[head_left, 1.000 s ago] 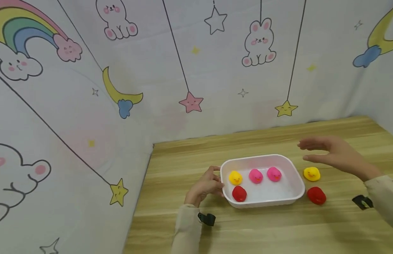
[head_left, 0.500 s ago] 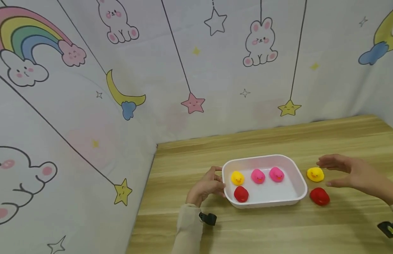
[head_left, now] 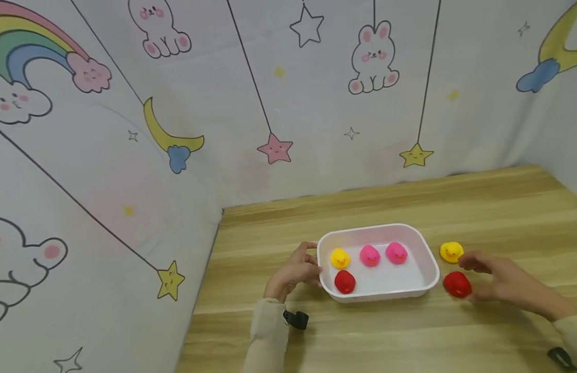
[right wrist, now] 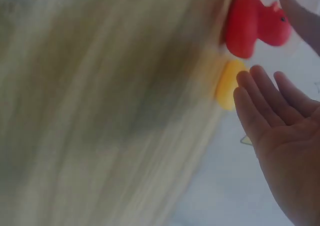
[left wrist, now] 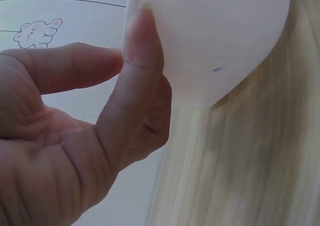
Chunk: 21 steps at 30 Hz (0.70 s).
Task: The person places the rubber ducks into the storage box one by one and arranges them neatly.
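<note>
My left hand (head_left: 295,272) pinches the left rim of a white plastic tray (head_left: 405,280). The left wrist view shows the thumb and index finger meeting at the tray's edge (left wrist: 220,30). Inside the tray sit a yellow rubber duck (head_left: 340,258), two pink ducks (head_left: 370,256) and a red duck (head_left: 345,282). Just right of the tray, a second red duck (head_left: 457,284) lies on the table, with a second yellow duck (head_left: 451,252) behind it. Beside that red duck my right hand (head_left: 507,282) is spread, thumb apart from straight fingers, holding nothing.
The wood-grain table (head_left: 363,336) meets a white cloth backdrop (head_left: 316,103) printed with stars, moons and rabbits at the back and left. A dark strap piece (head_left: 296,319) sits at the left cuff.
My right hand has come down and toward the front, from behind the outer yellow duck, past its right side, to the outer red duck. My left hand keeps its hold on the tray.
</note>
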Available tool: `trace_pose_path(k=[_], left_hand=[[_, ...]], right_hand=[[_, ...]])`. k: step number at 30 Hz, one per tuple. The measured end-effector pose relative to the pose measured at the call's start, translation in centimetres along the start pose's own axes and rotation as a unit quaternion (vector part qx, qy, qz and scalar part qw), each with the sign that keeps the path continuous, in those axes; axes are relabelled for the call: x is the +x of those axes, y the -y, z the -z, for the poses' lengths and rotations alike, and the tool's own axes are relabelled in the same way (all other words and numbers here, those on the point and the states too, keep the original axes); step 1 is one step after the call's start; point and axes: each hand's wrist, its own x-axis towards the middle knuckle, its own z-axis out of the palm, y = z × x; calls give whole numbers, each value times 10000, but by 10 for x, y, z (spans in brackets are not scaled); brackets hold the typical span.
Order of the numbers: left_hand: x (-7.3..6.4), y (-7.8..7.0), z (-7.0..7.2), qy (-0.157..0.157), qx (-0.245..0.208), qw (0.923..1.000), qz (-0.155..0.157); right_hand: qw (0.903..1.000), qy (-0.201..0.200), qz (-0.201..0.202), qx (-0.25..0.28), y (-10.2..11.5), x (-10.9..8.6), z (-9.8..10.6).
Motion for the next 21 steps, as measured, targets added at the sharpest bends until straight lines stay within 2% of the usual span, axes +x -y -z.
trace_pose_path(k=[4, 6, 12, 17, 21], left_hand=[[0, -1, 1, 12, -22, 10000, 25], [0, -1, 1, 19, -40, 10000, 62], [2, -1, -1, -23, -81, 9999, 75], [2, 1, 0, -17, -64, 10000, 51], [2, 2, 1, 38, -67, 10000, -23]], right_hand=[[9997, 14, 154, -184, -5, 2, -10], [9989, -30, 366, -278, -8, 4, -15], [9957, -94, 835, -396, -12, 12, -17], [9979, 51, 624, -149, -8, 11, -7], [9996, 154, 138, 184, -3, 9, 6]])
